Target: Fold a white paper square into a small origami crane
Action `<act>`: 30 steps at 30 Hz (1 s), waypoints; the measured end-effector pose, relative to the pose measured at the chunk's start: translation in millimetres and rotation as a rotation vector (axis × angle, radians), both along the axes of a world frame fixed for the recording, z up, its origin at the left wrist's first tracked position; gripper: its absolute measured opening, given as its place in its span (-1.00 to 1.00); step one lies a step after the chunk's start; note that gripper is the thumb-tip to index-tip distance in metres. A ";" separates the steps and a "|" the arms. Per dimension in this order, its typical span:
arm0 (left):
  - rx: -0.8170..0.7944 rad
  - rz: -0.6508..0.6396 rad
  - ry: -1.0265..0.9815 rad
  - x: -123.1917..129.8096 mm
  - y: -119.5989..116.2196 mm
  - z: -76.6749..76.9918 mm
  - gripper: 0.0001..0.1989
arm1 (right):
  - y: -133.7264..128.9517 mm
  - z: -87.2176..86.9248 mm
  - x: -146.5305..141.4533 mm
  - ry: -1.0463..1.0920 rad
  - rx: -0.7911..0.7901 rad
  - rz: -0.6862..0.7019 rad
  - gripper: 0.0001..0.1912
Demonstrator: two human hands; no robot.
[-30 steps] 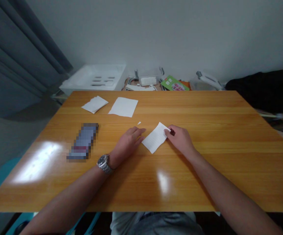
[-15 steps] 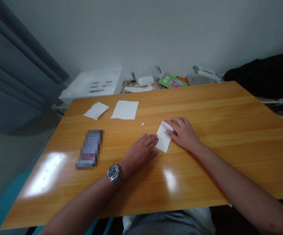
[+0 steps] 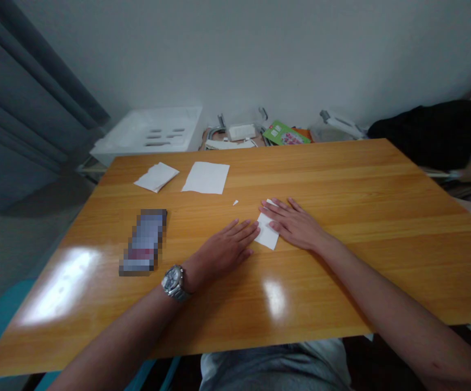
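A small folded piece of white paper [image 3: 267, 234] lies flat on the wooden table between my two hands. My left hand [image 3: 229, 245], with a metal watch [image 3: 174, 282] at the wrist, rests with straight fingers, their tips on the paper's left edge. Across the paper's upper right part lies my right hand [image 3: 296, 224], palm down and fingers spread, hiding some of it. A tiny white paper scrap [image 3: 236, 202] sits just beyond my left fingertips.
Farther back are a square white sheet [image 3: 206, 177] and a folded paper stack [image 3: 156, 177]. A blurred-out phone [image 3: 144, 243] lies on the left. Behind the wooden table [image 3: 361, 190] stand a white foam tray [image 3: 125, 133], a green booklet [image 3: 286, 133] and black cloth [image 3: 431, 133].
My right hand has flattened and spread over the paper, where its fingers were bent at the right edge. The paper looks narrower now. My left hand stays by its left edge.
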State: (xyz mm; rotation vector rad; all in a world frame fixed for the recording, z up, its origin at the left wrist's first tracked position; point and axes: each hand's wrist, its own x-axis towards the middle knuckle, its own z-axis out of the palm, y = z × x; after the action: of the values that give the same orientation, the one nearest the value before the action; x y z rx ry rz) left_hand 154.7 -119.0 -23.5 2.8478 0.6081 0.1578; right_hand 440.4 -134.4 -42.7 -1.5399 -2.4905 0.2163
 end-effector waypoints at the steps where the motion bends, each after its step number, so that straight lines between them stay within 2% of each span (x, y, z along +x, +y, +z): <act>1: -0.012 0.000 0.005 -0.4 0.6 1.2 -0.46 | 2.5 -0.6 0.5 -0.004 0.003 -0.050 -0.44; 5: -0.080 -0.017 -0.016 -3.4 6.5 5.8 -0.47 | 9.6 -3.7 2.1 -0.008 0.016 -0.148 -0.41; 12: -0.271 -0.064 -0.065 -19.2 15.4 19.6 -0.54 | 8.7 -4.0 1.9 -0.025 0.013 -0.143 -0.40; 18: -0.333 -0.062 -0.147 -16.0 15.3 22.2 -0.57 | 10.5 -6.3 4.0 -0.029 0.015 -0.127 -0.39; 21: -0.312 -0.040 -0.183 -11.3 16.5 20.3 -0.59 | 11.9 -3.1 10.4 0.017 -0.026 -0.098 -0.41; 24: -0.224 -0.011 -0.192 -7.7 19.5 15.6 -0.61 | 10.6 1.7 19.4 0.061 -0.050 -0.021 -0.44; 28: -0.030 0.159 -0.194 -6.0 22.8 7.4 -0.61 | 2.5 2.2 24.1 0.065 -0.017 0.083 -0.41; 30: -0.003 0.177 -0.188 -6.0 21.9 5.3 -0.59 | -3.2 0.6 20.5 0.075 -0.004 0.096 -0.40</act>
State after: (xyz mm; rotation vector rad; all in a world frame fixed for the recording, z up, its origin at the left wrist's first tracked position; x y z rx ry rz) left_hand 148.7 -97.0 -18.2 2.7309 0.8162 0.4474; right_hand 460.8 -137.6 -42.1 -1.3887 -2.5086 0.2892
